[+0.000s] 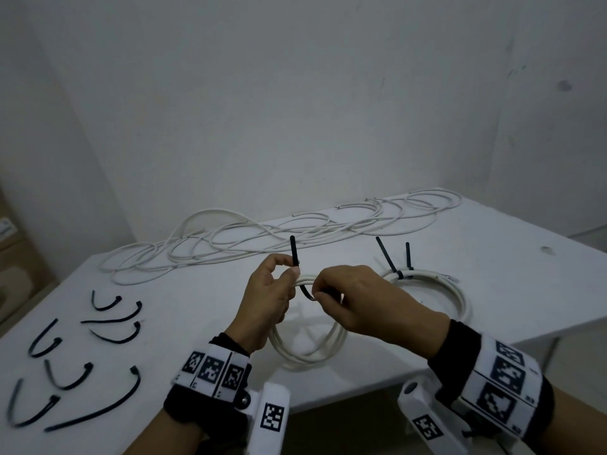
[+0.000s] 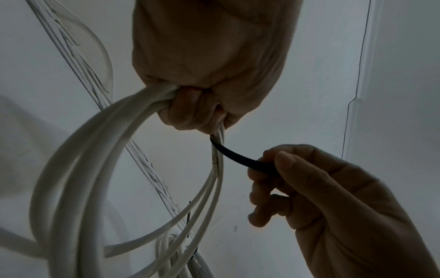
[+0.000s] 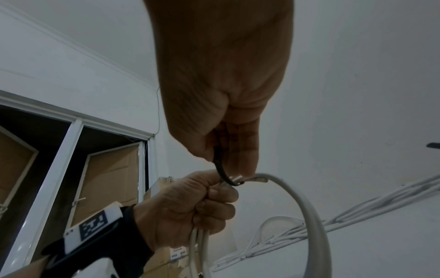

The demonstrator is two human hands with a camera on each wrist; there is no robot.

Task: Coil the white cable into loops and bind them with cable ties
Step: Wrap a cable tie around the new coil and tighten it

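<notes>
My left hand [image 1: 286, 272] grips the top of a small coil of white cable [image 1: 308, 354] held over the table's front edge; its fingers curl round the strands [image 2: 95, 159]. A black cable tie [image 1: 293, 252] passes under the bundle there, one end sticking up past my left thumb. My right hand [image 1: 317, 293] pinches the tie's lower end [image 2: 240, 157] between thumb and fingers, just right of the left hand. In the right wrist view the tie [image 3: 221, 173] curves from my right fingers to the bundle beside the left hand [image 3: 190, 206].
A bound coil [image 1: 456, 297] with two black tie tails [image 1: 384, 254] standing up lies right of my hands. Loose white cables [image 1: 262, 234] sprawl along the table's back edge. Several spare black ties [image 1: 111, 336] lie at the front left. Cardboard boxes [image 3: 112, 180] stand behind.
</notes>
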